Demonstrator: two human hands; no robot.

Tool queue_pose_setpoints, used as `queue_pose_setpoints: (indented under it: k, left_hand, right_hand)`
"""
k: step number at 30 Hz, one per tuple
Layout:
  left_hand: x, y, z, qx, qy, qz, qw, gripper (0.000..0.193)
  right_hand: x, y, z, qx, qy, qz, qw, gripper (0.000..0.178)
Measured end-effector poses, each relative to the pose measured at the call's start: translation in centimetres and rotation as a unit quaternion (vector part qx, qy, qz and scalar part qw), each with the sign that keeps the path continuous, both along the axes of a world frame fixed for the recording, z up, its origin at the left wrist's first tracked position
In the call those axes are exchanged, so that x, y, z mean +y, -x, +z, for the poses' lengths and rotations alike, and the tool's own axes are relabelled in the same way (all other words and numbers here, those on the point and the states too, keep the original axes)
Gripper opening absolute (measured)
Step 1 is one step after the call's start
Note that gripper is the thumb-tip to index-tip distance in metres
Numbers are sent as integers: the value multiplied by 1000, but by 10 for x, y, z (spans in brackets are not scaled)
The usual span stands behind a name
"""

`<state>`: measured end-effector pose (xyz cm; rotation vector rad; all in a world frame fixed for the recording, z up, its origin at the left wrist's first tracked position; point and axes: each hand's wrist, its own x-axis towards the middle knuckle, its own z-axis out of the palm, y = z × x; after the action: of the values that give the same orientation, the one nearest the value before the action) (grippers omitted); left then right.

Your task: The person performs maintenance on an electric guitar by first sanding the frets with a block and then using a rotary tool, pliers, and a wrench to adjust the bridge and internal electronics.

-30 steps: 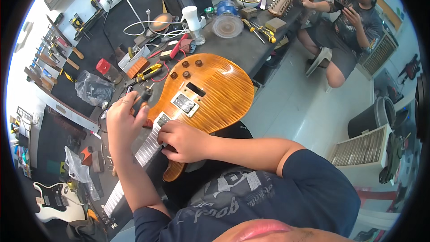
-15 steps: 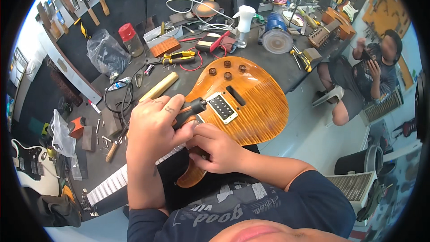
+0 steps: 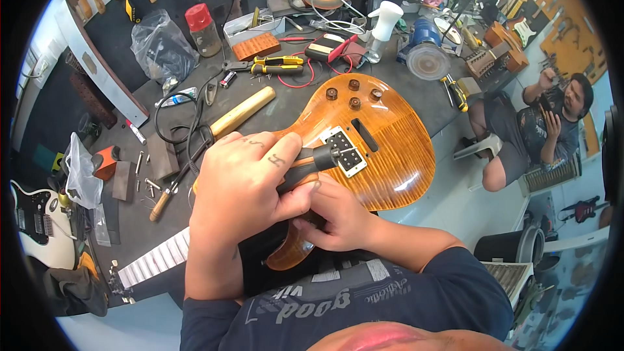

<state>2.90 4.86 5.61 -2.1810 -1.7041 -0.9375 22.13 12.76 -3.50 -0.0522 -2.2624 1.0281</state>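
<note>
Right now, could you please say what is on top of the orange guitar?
Four knobs and a pickup, which the black tool partly covers; the left hand hides part of the neck.

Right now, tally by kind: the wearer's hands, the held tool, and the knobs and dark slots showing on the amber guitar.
Hands: 2 (left hand, right hand)
Held tool: 1
Knobs on the amber guitar: 4
Dark slots: 1
Total: 8
</note>
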Motion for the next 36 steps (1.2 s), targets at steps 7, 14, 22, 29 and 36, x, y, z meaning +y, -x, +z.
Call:
queue_pose_setpoints:
  k: [7, 14, 22, 29, 36]
  left_hand:
    - [-3, 2, 4, -2, 9, 14, 1000, 50]
    - [5, -2, 1, -20, 63, 76, 995, 46]
    - [5, 1, -4, -2, 111, 96, 989, 51]
    - [8, 0, -3, -8, 127, 98, 987, 59]
    - [11, -1, -4, -17, 126, 104, 986, 59]
  right_hand:
    - [73, -41, 62, -140, -7, 216, 966, 20]
    - [362, -74, 195, -327, -107, -223, 912, 22]
    - [593, 7, 95, -470, -325, -420, 705, 34]
    - [640, 11, 57, -630, -353, -286, 630, 36]
    - [628, 13, 36, -679, -259, -197, 659, 36]
